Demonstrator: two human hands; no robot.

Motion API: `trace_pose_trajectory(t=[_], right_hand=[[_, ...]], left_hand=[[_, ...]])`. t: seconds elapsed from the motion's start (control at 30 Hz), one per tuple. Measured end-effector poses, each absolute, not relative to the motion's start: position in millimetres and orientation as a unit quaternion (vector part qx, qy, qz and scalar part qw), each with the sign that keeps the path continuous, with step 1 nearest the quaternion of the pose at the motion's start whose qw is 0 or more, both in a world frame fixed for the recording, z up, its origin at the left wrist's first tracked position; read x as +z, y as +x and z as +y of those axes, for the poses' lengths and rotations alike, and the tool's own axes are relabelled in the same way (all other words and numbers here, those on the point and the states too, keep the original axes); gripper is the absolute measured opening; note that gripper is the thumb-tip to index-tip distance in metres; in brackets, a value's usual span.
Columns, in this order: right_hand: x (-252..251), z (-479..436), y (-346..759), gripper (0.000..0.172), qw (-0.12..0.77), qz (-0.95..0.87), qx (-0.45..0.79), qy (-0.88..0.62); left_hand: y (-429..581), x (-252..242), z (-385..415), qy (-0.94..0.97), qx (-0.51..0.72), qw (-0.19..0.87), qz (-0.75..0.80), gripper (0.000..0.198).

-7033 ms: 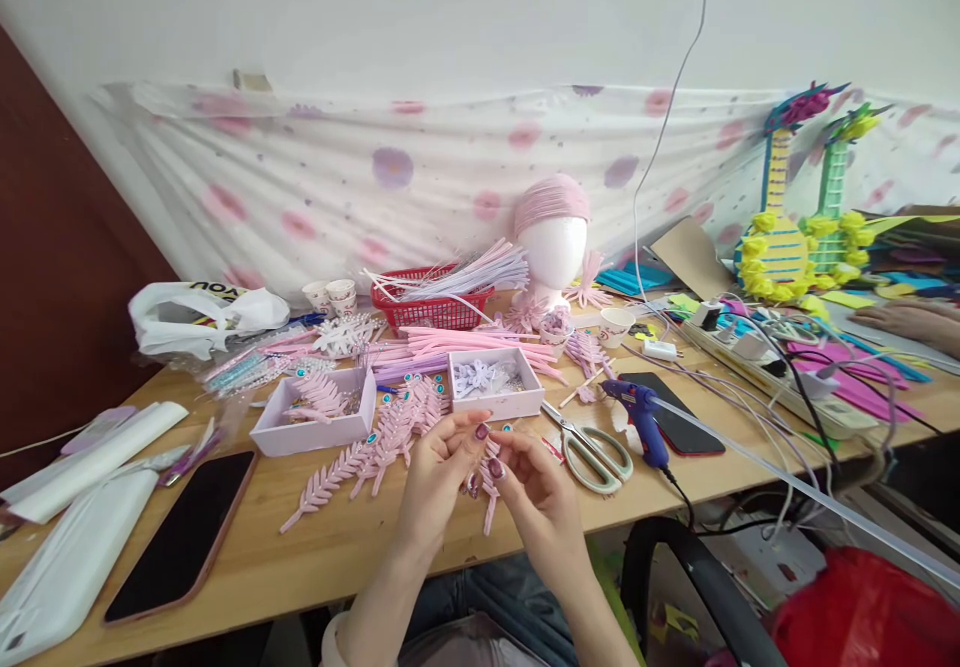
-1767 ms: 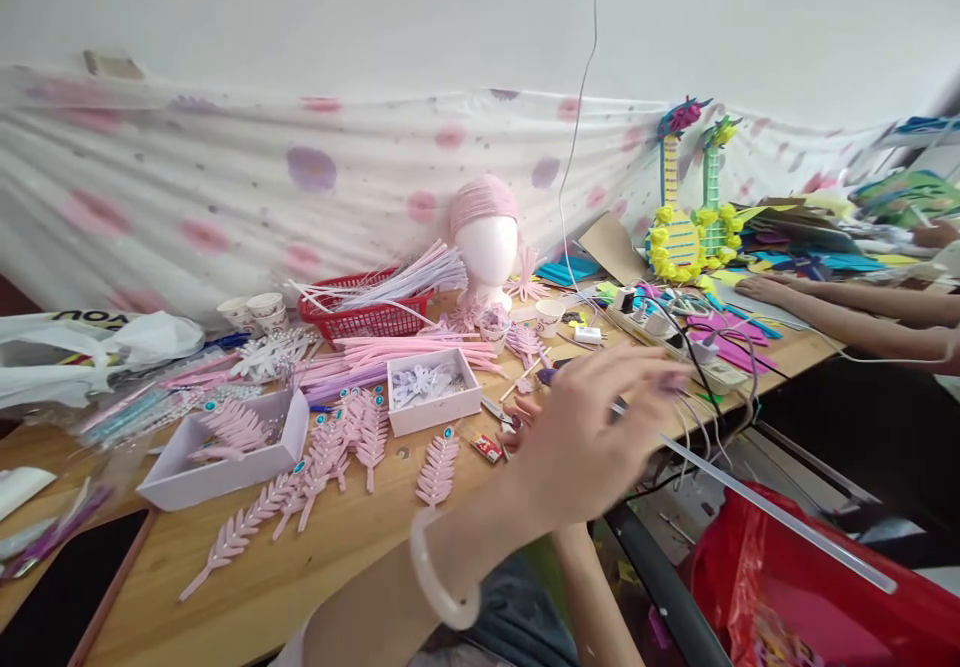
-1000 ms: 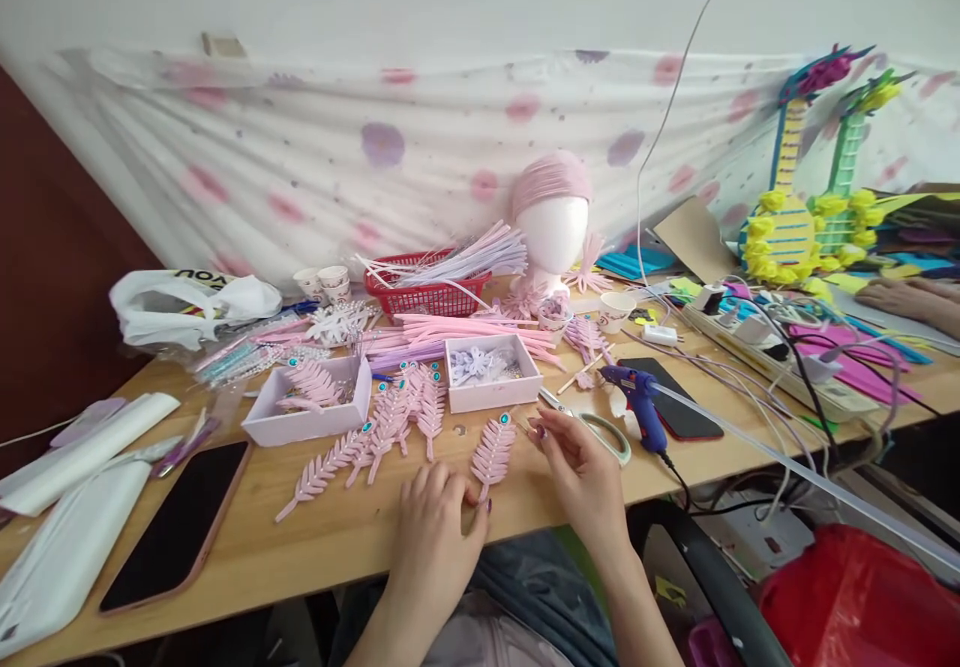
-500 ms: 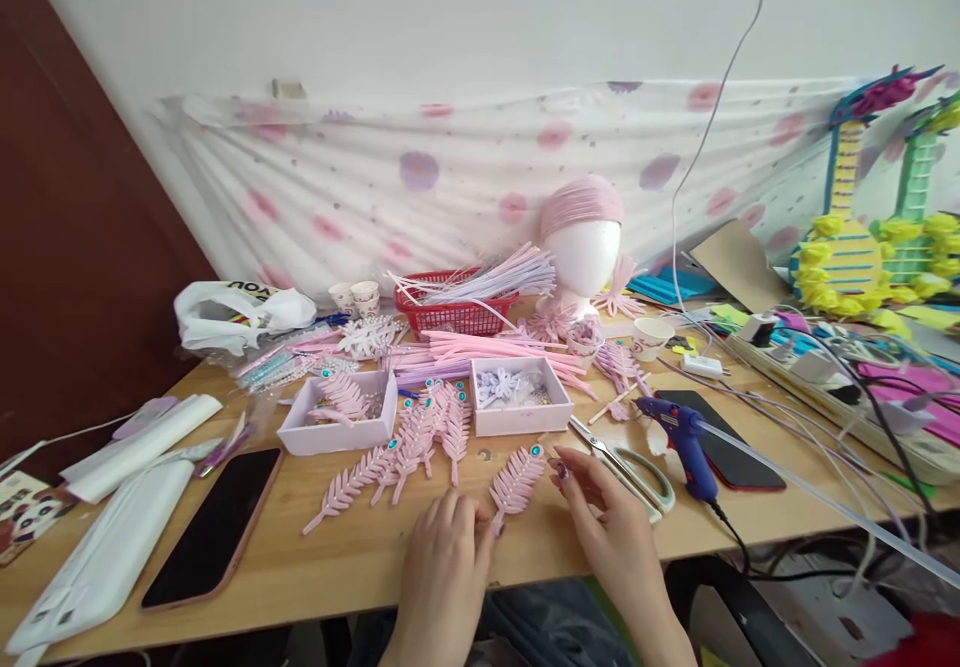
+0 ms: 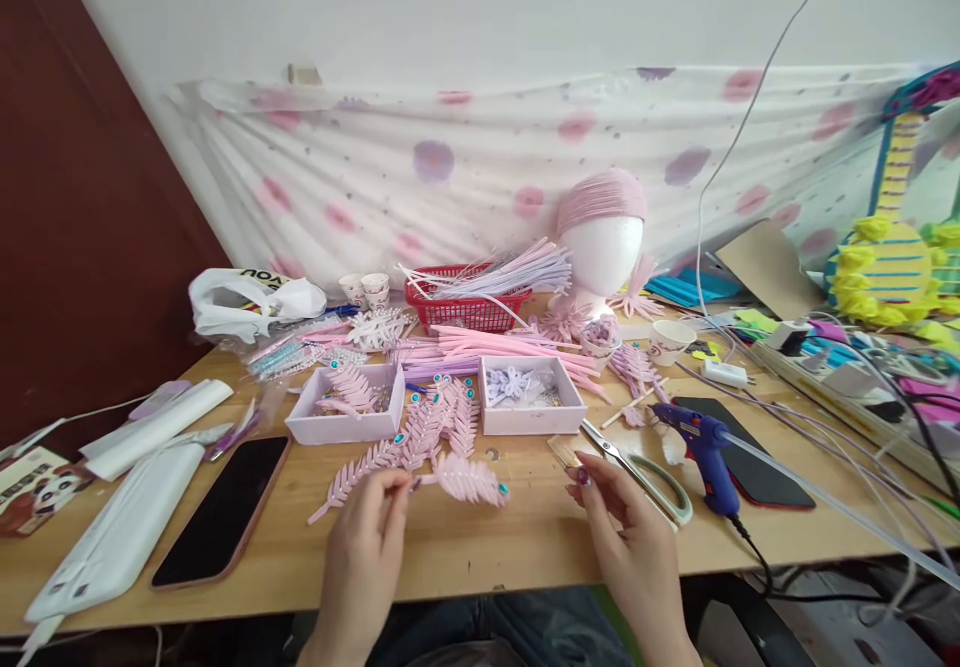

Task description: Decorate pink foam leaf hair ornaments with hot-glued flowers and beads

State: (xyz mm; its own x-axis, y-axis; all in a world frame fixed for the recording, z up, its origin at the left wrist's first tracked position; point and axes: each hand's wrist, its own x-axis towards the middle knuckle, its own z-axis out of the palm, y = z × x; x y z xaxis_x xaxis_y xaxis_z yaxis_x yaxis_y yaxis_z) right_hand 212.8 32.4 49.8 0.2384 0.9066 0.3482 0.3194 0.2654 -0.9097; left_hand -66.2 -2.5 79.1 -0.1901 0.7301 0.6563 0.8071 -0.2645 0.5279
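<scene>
My left hand [image 5: 367, 537] pinches the stem of a pink pipe-cleaner feather [image 5: 469, 479], which is held sideways with its blue-green gem at the right end. Several similar feathers [image 5: 435, 422] lie on the table just behind it. My right hand [image 5: 626, 522] is closed in a pinch, with a small clear-and-tan piece [image 5: 562, 451] at its fingertips; its kind is too small to tell. Scissors [image 5: 637, 472] with pale green handles lie right beside that hand, partly behind it. A purple glue gun [image 5: 705, 452] rests further right.
Two white boxes [image 5: 345, 429] of small parts stand behind the feathers. Behind them are pink and purple pipe cleaners [image 5: 487, 345], a red basket [image 5: 472, 314] and a white foam head [image 5: 604, 247]. A phone [image 5: 221, 512] lies left; cables [image 5: 832, 487] run along the right.
My left hand has moved left and lifted the feather off the table, turning its gem end to the right. My right hand stays near the scissors. The view has shifted slightly.
</scene>
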Motion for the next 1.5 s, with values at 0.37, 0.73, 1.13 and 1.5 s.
trace_pose_trajectory(t=[0.37,0.73,1.13,1.5], right_hand=[[47,38,208,0.037,0.535,-0.59,0.269,-0.541],[54,28,198,0.038,0.505,-0.619,0.261,-0.543],[94,15,155,0.046,0.526,-0.441,0.598,-0.414],[90,42,128,0.059,0.485,-0.324,0.726,-0.365]], left_hand=[[-96,70,15,-0.601,-0.457,0.105,-0.648,0.031],[-156,95,68,-0.665,-0.385,0.222,-0.6,0.025],[-94,120,-13,-0.683,-0.481,0.33,-0.439,0.031],[-21,73,-12,-0.739,-0.523,-0.026,-0.424,0.019]])
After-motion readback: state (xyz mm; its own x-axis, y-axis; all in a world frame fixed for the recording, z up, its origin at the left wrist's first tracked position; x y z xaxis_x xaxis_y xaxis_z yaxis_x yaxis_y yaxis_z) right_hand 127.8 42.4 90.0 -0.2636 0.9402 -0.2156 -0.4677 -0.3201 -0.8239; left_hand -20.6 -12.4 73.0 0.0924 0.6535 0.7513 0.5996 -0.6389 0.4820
